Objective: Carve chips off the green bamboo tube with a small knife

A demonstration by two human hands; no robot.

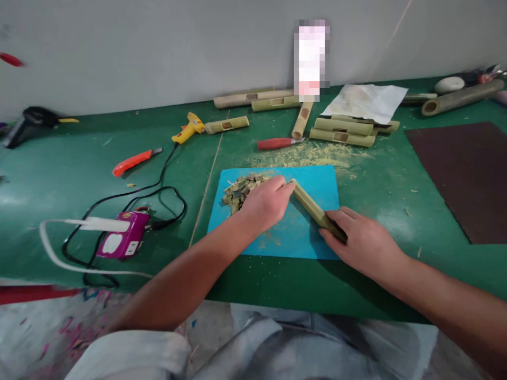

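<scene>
A pale green bamboo tube [309,203] slants over a blue sheet [289,245], its near end tipped toward me. My right hand [358,235] is wrapped round that near end, thumb and fingers on opposite sides. At the far end, my left hand [267,199] is closed with its fingertips against the tube's rim; the fingers' undersides are hidden. Beside and partly behind the left hand lies a heap of bamboo chips [240,191] on the sheet. Fine dust is scattered across the blue surface. A red-handled knife [279,143] rests beyond the sheet.
Several notched bamboo pieces [341,138] lie toward the wall, some beneath white paper [364,103]. A yellow glue gun [190,127], an orange utility knife [137,161] and a purple power adapter [123,235] with cables occupy the left. A dark brown sheet [461,179] lies right.
</scene>
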